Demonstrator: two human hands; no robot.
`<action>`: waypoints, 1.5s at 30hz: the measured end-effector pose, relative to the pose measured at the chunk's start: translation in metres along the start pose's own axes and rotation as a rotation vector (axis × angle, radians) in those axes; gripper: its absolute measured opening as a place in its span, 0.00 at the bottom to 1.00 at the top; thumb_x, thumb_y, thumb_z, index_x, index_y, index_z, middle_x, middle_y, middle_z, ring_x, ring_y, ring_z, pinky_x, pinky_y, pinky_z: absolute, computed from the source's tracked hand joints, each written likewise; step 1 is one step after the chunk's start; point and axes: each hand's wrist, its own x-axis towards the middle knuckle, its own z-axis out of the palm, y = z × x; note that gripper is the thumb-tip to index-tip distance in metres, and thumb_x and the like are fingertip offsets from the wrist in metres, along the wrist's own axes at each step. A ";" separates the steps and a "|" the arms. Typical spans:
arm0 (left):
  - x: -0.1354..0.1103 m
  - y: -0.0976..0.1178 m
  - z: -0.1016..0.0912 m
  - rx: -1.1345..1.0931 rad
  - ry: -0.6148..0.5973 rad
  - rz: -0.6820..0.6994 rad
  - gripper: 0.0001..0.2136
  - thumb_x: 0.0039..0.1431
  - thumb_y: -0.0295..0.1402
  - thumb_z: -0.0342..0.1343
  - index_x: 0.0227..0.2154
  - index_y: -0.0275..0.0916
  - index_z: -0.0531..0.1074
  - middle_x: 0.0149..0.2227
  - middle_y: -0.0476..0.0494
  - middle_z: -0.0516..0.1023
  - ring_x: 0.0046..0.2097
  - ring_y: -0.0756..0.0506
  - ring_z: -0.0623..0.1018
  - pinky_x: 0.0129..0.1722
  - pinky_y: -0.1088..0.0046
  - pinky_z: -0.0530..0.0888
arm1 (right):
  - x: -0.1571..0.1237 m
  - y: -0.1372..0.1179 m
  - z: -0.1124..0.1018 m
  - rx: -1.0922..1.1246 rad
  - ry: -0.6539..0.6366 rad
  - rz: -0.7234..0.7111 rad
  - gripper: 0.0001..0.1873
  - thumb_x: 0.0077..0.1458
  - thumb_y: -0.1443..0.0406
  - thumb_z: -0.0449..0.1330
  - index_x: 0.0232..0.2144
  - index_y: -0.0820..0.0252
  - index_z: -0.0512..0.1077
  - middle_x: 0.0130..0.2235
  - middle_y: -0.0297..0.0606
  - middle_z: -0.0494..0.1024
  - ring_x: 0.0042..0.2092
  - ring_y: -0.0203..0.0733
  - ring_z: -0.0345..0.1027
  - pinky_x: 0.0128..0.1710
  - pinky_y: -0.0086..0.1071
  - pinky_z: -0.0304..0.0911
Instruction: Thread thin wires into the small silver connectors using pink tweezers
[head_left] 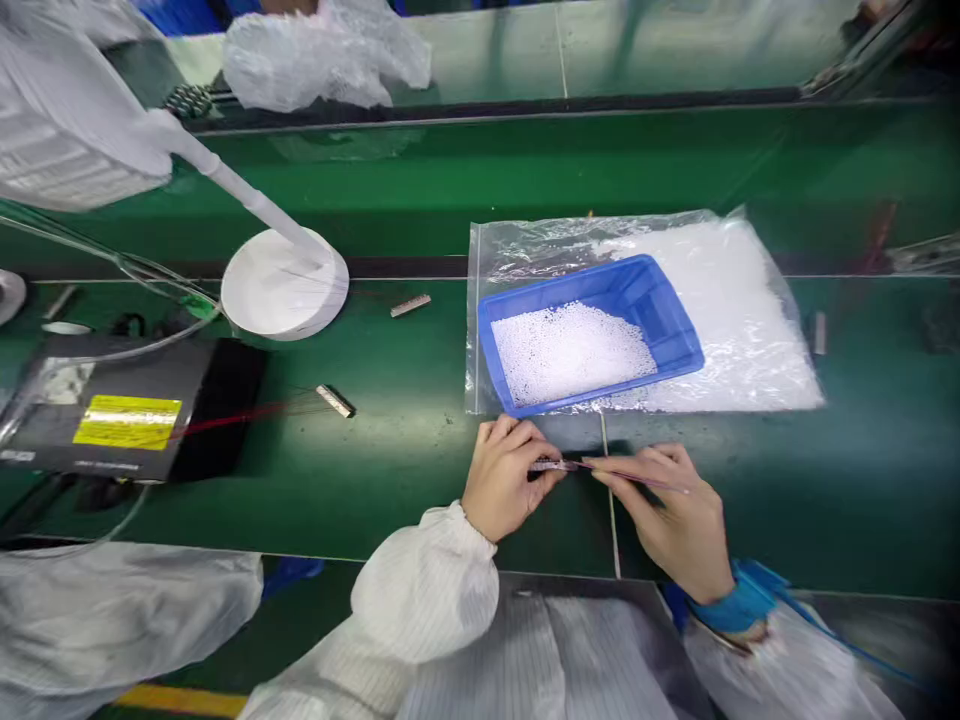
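My left hand point(510, 478) is closed, pinching one end of a small pale connector strip point(553, 465) between thumb and fingers. Its fingers cover part of the strip. From the strip's right end, thin reddish wires point(637, 477) run toward my right hand point(679, 515), which pinches them between thumb and forefinger. A blue band circles my right wrist. Just beyond both hands, a blue bin point(679, 345) holds many tiny white beads point(574, 352). It rests tilted on a clear zip bag point(750, 320) full of white material.
On the green bench lie a connector with red wires point(335, 401) and another small strip point(410, 306). A white lamp base point(247, 285) stands behind them. At left sits a dark box with a yellow label point(127, 422). A neighbour's white sleeve point(127, 620) shows lower left.
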 end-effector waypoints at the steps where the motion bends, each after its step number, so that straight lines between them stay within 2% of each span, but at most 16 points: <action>1: 0.000 0.000 0.000 0.001 0.001 0.000 0.05 0.57 0.35 0.58 0.33 0.39 0.74 0.33 0.48 0.75 0.39 0.45 0.68 0.39 0.66 0.60 | 0.000 0.000 0.000 -0.002 0.000 -0.003 0.14 0.54 0.73 0.60 0.43 0.55 0.72 0.30 0.33 0.77 0.29 0.35 0.63 0.33 0.37 0.56; 14: 0.001 0.001 0.000 -0.003 -0.004 -0.016 0.06 0.58 0.37 0.58 0.32 0.40 0.74 0.33 0.47 0.75 0.39 0.45 0.69 0.39 0.65 0.60 | 0.005 -0.005 -0.002 -0.022 0.008 -0.040 0.15 0.52 0.75 0.61 0.42 0.56 0.72 0.33 0.32 0.79 0.28 0.34 0.65 0.33 0.36 0.57; 25: 0.001 0.000 0.000 -0.011 -0.001 -0.010 0.07 0.57 0.38 0.59 0.32 0.40 0.74 0.33 0.48 0.75 0.39 0.45 0.68 0.39 0.65 0.60 | 0.008 -0.009 -0.001 -0.082 -0.030 -0.055 0.12 0.53 0.74 0.61 0.40 0.57 0.72 0.35 0.32 0.80 0.30 0.33 0.67 0.34 0.36 0.56; 30: 0.001 0.000 0.000 -0.017 -0.003 -0.020 0.08 0.59 0.39 0.56 0.33 0.40 0.75 0.33 0.48 0.75 0.39 0.45 0.68 0.39 0.65 0.61 | 0.008 -0.012 0.000 -0.135 -0.049 -0.080 0.10 0.54 0.73 0.61 0.38 0.58 0.71 0.38 0.33 0.80 0.33 0.34 0.69 0.37 0.37 0.57; 36: 0.001 0.000 0.001 -0.021 0.004 -0.013 0.08 0.59 0.39 0.56 0.33 0.40 0.75 0.33 0.47 0.76 0.39 0.45 0.68 0.39 0.64 0.61 | 0.009 -0.016 0.002 -0.169 -0.063 -0.057 0.08 0.55 0.72 0.60 0.38 0.58 0.71 0.35 0.32 0.80 0.31 0.33 0.67 0.36 0.36 0.57; 41: 0.000 0.000 0.000 -0.008 0.004 -0.015 0.07 0.58 0.38 0.58 0.32 0.40 0.74 0.32 0.48 0.75 0.39 0.45 0.68 0.38 0.65 0.61 | 0.014 -0.017 -0.016 -0.202 -0.053 -0.054 0.09 0.55 0.70 0.60 0.40 0.56 0.72 0.34 0.32 0.80 0.30 0.34 0.68 0.35 0.37 0.58; 45: 0.000 0.000 0.000 -0.011 -0.002 -0.007 0.07 0.58 0.37 0.57 0.33 0.40 0.74 0.33 0.47 0.74 0.40 0.45 0.69 0.39 0.65 0.61 | 0.020 -0.012 -0.037 -0.280 0.038 -0.054 0.11 0.53 0.70 0.61 0.40 0.54 0.72 0.34 0.32 0.80 0.30 0.36 0.68 0.35 0.37 0.59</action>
